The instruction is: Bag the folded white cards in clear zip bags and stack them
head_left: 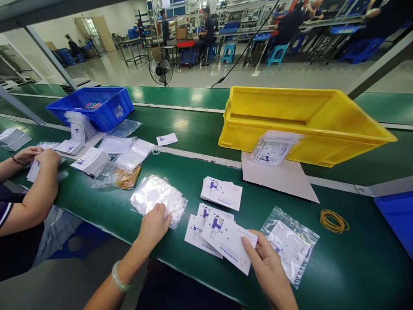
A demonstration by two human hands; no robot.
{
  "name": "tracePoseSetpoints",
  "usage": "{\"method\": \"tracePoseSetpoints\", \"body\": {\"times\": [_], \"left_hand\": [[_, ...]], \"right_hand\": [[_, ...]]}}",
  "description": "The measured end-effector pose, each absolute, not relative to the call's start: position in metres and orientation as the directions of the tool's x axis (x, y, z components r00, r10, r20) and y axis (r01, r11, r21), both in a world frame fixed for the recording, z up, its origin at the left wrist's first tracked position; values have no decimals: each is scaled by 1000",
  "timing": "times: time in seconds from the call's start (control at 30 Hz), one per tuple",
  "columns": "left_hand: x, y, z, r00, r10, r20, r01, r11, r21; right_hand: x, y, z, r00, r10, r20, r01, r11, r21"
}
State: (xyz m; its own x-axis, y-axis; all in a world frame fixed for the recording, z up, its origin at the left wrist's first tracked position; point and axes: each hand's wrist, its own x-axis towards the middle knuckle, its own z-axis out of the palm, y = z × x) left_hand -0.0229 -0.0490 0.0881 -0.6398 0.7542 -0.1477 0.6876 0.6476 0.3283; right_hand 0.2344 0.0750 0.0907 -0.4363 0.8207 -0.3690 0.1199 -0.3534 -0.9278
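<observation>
My right hand (266, 262) pinches the corner of a printed white card (227, 243) between thumb and fingers. Beneath it are more cards of the same print (195, 234), spread on the green table. On a pile of clear plastic bags (158, 193) rests my left hand (156, 224), fingers bent together at the pile's near edge; the fingertips are partly hidden. A stack of cards (222, 193) lies beyond the loose ones. To the right, partly behind my right hand, lies a clear zip bag with a card inside (290, 249).
A yellow bin (306, 146) stands at the back right, with filled bags (272, 148) leaning on it over cardboard (280, 178). Rubber bands (334, 221) lie far right. At left are a blue bin (109, 112), bags, card stacks and a co-worker's hands (45, 157).
</observation>
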Motion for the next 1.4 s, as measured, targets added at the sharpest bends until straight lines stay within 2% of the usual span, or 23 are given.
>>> {"method": "tracePoseSetpoints", "body": {"times": [0.17, 0.3, 0.57, 0.67, 0.8, 0.9, 1.0, 1.17, 1.27, 1.4], "left_hand": [[-31, -57, 92, -581, 794, -179, 640, 581, 503], [-38, -64, 100, -571, 803, -168, 570, 536, 623], [-16, -56, 120, -481, 866, -135, 534, 411, 739], [7, -48, 121, -347, 931, -112, 567, 303, 766], [29, -41, 119, -204, 978, -55, 625, 173, 762], [34, -39, 121, -150, 986, -79, 590, 153, 793], [31, -41, 126, -99, 987, -129, 538, 162, 827], [29, -43, 125, -123, 978, -168, 527, 208, 824], [31, -40, 120, -144, 975, -168, 541, 220, 812], [34, -35, 122, -151, 966, -209, 469, 256, 845]], "right_hand": [[221, 60, 95, -496, 793, -354, 116, -343, -932], [214, 50, 92, -549, 778, -307, 182, -247, -952], [189, 43, 93, -762, 587, -272, 346, 14, -938], [178, 38, 99, -782, 578, -235, 357, 105, -928], [175, 36, 102, -781, 606, -152, 300, 150, -942], [180, 39, 102, -744, 660, -104, 282, 169, -944], [185, 42, 100, -723, 679, -131, 313, 152, -937], [185, 41, 99, -757, 619, -206, 357, 128, -925], [183, 38, 98, -773, 611, -169, 336, 168, -927], [185, 42, 96, -773, 626, -108, 284, 189, -940]]}}
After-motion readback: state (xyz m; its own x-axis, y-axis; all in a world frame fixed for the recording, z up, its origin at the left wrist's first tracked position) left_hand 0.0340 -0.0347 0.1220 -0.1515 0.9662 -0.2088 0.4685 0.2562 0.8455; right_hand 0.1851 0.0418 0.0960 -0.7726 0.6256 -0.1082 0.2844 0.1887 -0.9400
